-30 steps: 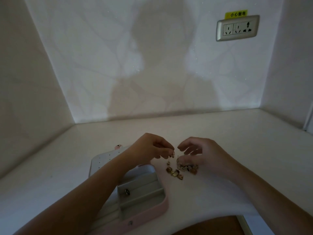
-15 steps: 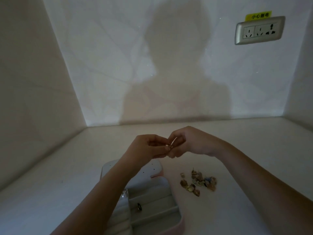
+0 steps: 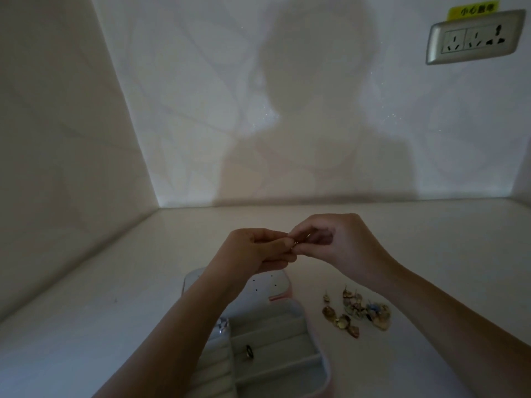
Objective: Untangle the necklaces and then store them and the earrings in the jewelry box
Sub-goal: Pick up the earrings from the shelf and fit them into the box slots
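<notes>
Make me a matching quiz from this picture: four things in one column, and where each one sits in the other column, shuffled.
Things
1. wall socket
2. loose earrings
3. jewelry box
4. small gold piece

Places
A. pinched between the left hand and the right hand, above the table
B. high on the back wall, at the right
C. in a heap on the table, to the right of the jewelry box
D. open on the table, partly under the left forearm

Pairs: 1-B, 2-C, 3-D, 4-A
</notes>
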The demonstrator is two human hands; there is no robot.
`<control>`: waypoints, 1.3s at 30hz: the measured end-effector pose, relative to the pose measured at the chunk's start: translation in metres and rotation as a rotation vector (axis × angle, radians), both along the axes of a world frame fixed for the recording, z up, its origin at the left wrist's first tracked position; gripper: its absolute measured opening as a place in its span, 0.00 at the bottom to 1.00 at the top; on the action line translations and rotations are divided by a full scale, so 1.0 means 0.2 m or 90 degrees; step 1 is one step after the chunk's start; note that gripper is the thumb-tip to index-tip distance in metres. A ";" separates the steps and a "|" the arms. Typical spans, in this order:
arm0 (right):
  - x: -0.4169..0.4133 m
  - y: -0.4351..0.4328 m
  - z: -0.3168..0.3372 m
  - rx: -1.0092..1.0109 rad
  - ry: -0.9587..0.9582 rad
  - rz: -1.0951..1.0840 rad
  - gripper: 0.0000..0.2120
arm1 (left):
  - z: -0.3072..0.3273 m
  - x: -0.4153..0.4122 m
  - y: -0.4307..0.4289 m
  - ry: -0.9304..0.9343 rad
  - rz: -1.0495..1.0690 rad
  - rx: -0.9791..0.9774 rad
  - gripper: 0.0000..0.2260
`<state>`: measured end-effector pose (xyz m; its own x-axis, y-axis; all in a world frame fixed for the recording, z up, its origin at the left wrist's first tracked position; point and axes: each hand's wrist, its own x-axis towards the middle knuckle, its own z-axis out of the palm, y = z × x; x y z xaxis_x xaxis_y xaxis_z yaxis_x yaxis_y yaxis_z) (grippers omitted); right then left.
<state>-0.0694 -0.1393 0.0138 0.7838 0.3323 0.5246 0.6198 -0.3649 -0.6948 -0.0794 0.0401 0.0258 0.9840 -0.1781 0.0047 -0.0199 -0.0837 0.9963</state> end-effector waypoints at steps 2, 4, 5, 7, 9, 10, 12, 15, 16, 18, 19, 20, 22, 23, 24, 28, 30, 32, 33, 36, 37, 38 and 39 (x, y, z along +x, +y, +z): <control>0.00 0.00 0.01 0.044 0.015 0.002 0.06 | 0.01 0.00 0.01 0.021 -0.013 -0.048 0.05; 0.00 -0.01 0.02 0.097 0.051 0.009 0.06 | 0.02 0.00 0.01 0.056 -0.034 -0.131 0.06; 0.01 -0.01 0.02 0.115 0.062 0.013 0.06 | 0.02 0.00 0.01 0.068 -0.042 -0.158 0.07; 0.01 -0.01 0.02 0.127 0.076 0.023 0.07 | 0.02 0.00 0.01 0.075 -0.048 -0.174 0.08; 0.01 -0.01 0.02 0.121 0.082 0.031 0.07 | 0.02 0.00 0.01 0.078 -0.045 -0.173 0.07; 0.01 -0.01 0.01 0.117 0.084 0.033 0.07 | 0.02 0.00 0.01 0.082 -0.042 -0.174 0.07; 0.01 -0.01 0.01 0.120 0.092 0.038 0.06 | 0.02 0.00 0.01 0.090 -0.041 -0.183 0.07; 0.02 -0.01 0.02 0.143 0.110 0.061 0.06 | 0.02 0.00 0.02 0.100 -0.045 -0.210 0.08; 0.02 -0.01 0.02 0.155 0.116 0.073 0.06 | 0.02 0.00 0.02 0.101 -0.045 -0.214 0.09; 0.02 -0.01 0.02 0.173 0.123 0.086 0.06 | 0.02 0.00 0.02 0.094 -0.042 -0.208 0.08; 0.02 -0.01 0.02 0.175 0.122 0.088 0.07 | 0.02 -0.01 0.02 0.088 -0.038 -0.198 0.08; 0.02 -0.01 0.02 0.176 0.120 0.090 0.08 | 0.02 -0.01 0.01 0.081 -0.034 -0.185 0.08; 0.02 -0.01 0.02 0.175 0.115 0.094 0.08 | 0.02 -0.01 0.01 0.070 -0.029 -0.165 0.07; 0.01 -0.01 0.03 0.171 0.113 0.091 0.08 | 0.02 -0.01 0.02 0.067 -0.029 -0.160 0.06; 0.01 -0.01 0.03 0.167 0.112 0.086 0.08 | 0.01 -0.01 0.02 0.066 -0.030 -0.157 0.06; 0.01 -0.01 0.02 0.151 0.109 0.078 0.10 | 0.01 -0.01 0.02 0.054 -0.028 -0.136 0.05; 0.01 0.00 0.01 0.131 0.102 0.071 0.09 | 0.01 -0.01 0.01 0.027 -0.013 -0.097 0.04; 0.01 0.01 0.00 0.112 0.099 0.058 0.08 | 0.01 -0.01 0.01 -0.010 0.012 -0.033 0.03; 0.01 0.01 0.00 0.104 0.096 0.050 0.08 | 0.00 -0.01 0.01 -0.028 0.023 0.000 0.04; 0.01 0.01 0.00 0.119 0.112 0.049 0.11 | 0.00 0.00 -0.01 -0.068 0.039 0.050 0.05; 0.01 0.01 0.01 0.142 0.133 0.060 0.12 | 0.00 0.00 -0.01 -0.088 0.045 0.064 0.05; 0.02 0.01 0.01 0.161 0.158 0.072 0.12 | 0.00 0.00 -0.01 -0.116 0.053 0.088 0.05; 0.02 0.00 0.02 0.170 0.187 0.082 0.12 | 0.00 0.00 -0.01 -0.150 0.060 0.122 0.05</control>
<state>-0.0657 -0.1384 0.0169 0.8739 0.3194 0.3664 0.4103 -0.0805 -0.9084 -0.0802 0.0378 0.0255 0.9721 -0.1058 0.2093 -0.2312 -0.2823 0.9310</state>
